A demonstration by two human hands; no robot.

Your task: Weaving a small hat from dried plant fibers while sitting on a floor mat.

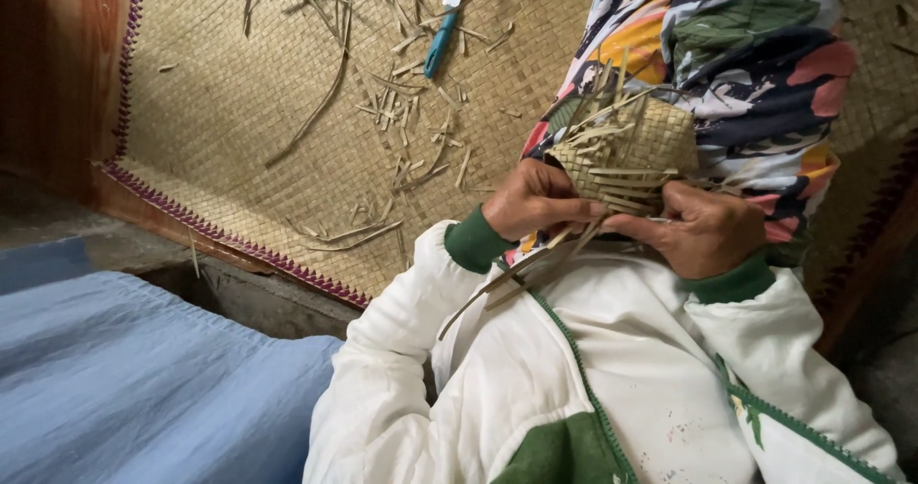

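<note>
Both hands are up at a small woven straw piece, half finished, held over the lap against floral trousers. The left hand has its fingers curled around the near-left edge of the weave, grip closed on it. The right hand pinches the lower right edge, thumb on top; its fingertips are tucked under the weave, out of sight. Loose strip ends bristle from the top, and a few long strips trail down past the white sleeves (where they end I can't make out). Beyond lies a woven mat with a purple border, strewn with straw offcuts. A teal-handled tool lies there, its top cut off by the frame.
</note>
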